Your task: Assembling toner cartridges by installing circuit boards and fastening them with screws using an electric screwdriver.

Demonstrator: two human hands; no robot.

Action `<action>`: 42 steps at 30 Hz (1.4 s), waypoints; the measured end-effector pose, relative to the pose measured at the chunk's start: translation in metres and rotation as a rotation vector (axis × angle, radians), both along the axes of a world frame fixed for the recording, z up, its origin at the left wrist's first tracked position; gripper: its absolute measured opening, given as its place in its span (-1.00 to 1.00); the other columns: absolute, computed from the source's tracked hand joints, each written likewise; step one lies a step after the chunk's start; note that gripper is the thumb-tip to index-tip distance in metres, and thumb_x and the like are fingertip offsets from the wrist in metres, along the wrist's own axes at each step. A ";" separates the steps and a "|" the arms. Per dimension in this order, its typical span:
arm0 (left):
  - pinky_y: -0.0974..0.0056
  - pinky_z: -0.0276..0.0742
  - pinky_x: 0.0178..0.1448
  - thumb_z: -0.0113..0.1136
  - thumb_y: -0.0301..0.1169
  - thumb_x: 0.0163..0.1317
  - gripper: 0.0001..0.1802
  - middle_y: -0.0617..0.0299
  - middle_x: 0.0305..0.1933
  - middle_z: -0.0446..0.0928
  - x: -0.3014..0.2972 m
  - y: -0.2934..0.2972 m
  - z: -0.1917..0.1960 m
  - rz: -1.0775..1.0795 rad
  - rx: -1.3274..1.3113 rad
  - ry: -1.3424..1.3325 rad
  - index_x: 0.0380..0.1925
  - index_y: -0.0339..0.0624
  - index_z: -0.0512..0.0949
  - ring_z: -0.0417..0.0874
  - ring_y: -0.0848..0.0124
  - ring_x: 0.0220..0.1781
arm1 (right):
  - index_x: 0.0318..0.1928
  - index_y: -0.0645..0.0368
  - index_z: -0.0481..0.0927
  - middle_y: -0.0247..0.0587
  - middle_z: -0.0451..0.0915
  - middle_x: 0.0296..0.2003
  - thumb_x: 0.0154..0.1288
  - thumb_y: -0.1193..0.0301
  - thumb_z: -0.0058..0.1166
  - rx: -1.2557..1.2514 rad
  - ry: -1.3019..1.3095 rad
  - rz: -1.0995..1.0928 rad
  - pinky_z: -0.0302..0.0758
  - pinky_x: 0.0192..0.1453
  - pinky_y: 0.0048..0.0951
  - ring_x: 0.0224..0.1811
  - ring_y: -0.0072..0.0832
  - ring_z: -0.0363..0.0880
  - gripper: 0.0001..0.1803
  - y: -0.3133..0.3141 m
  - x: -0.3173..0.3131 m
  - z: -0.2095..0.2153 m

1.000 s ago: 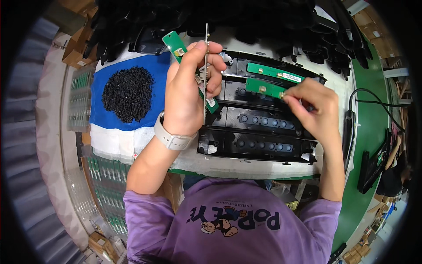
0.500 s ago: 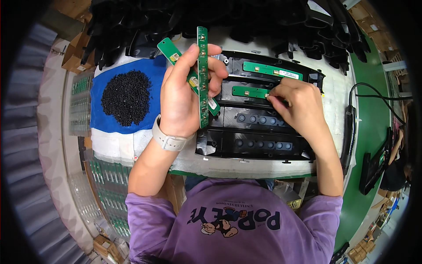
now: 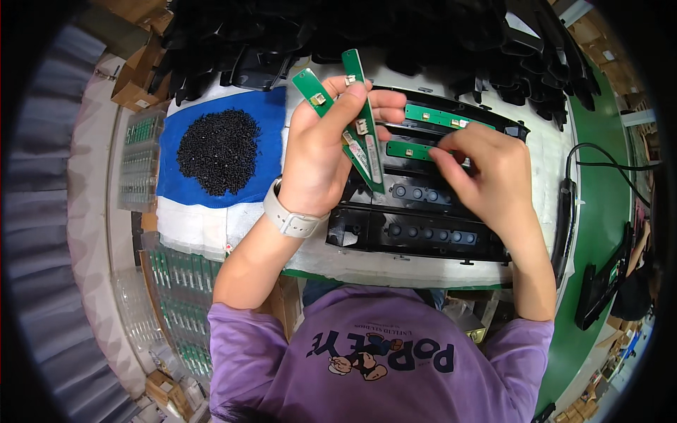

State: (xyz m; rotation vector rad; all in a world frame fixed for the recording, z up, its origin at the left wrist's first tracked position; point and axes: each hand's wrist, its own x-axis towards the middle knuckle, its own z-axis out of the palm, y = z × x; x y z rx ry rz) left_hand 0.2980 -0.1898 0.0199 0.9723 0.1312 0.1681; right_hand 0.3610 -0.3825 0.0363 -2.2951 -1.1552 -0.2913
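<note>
My left hand (image 3: 328, 137) is closed around two narrow green circuit boards, fanned apart. One circuit board (image 3: 307, 86) leans left, and the other circuit board (image 3: 354, 65) stands more upright, with pale connectors and a white label facing up. My right hand (image 3: 486, 166) has its thumb and bent fingers at a green circuit board (image 3: 400, 150) lying in the second black housing (image 3: 377, 135); the hand covers that board's right end. Another green circuit board (image 3: 430, 115) lies in the farthest black housing (image 3: 511, 127).
Two nearer black housings carry rows of round dark buttons (image 3: 427, 233). Left of them, a pile of small black parts (image 3: 218, 150) lies on a blue cloth (image 3: 180, 192). Black plastic parts (image 3: 338, 32) heap along the back. Clear trays of boards (image 3: 180, 282) stand at left; a black cable (image 3: 599, 162) runs at right.
The two boards in my left hand have turned, so the upright one now shows its connector and label side. My right hand stays at the second housing's board, its fingers slightly shifted.
</note>
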 end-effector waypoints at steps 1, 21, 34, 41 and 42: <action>0.30 0.52 -0.09 -0.09 -0.36 0.36 -0.80 -0.04 -0.10 0.56 0.001 -0.003 0.002 -0.005 -0.002 -0.001 -0.19 -0.26 0.43 0.61 0.29 -0.12 | -0.55 0.16 0.55 -0.27 0.47 -0.62 -0.09 0.39 0.27 -0.002 -0.001 -0.005 0.41 -0.56 -0.38 -0.59 -0.33 0.52 -0.84 0.005 -0.002 0.002; 0.19 0.49 0.10 -0.21 -0.31 0.41 -0.64 -0.12 0.10 0.41 -0.006 -0.010 0.007 0.052 0.079 -0.091 0.05 -0.36 0.29 0.52 0.22 0.10 | -0.47 0.21 0.61 -0.31 0.50 -0.62 -0.07 0.55 0.19 0.098 0.145 -0.020 0.30 -0.63 -0.54 -0.68 -0.56 0.42 -0.93 -0.004 -0.006 0.026; 0.41 0.22 -0.51 0.05 -0.30 0.24 -0.73 0.14 -0.42 0.50 0.001 0.009 -0.002 0.020 -0.094 -0.021 -0.18 -0.28 0.41 0.36 0.54 -0.59 | -0.54 0.17 0.49 -0.27 0.42 -0.57 -0.10 0.49 0.20 -0.327 -0.024 0.046 0.41 -0.53 -0.32 -0.54 -0.30 0.51 -0.87 -0.030 -0.033 -0.011; 0.42 0.17 -0.50 0.00 -0.27 0.28 -0.73 0.22 -0.41 0.48 0.000 0.005 -0.002 0.011 -0.053 0.023 -0.19 -0.26 0.46 0.30 0.54 -0.57 | -0.53 0.18 0.48 -0.25 0.43 -0.56 -0.09 0.49 0.20 -0.291 -0.006 0.062 0.40 -0.53 -0.32 -0.54 -0.30 0.51 -0.87 -0.030 -0.036 -0.012; 0.43 0.17 -0.50 0.00 -0.26 0.28 -0.73 0.22 -0.42 0.48 0.000 0.005 -0.002 0.004 -0.047 0.021 -0.20 -0.26 0.46 0.30 0.54 -0.57 | -0.53 0.18 0.48 -0.25 0.42 -0.56 -0.08 0.49 0.20 -0.301 0.000 0.055 0.40 -0.53 -0.32 -0.54 -0.30 0.51 -0.87 -0.030 -0.037 -0.012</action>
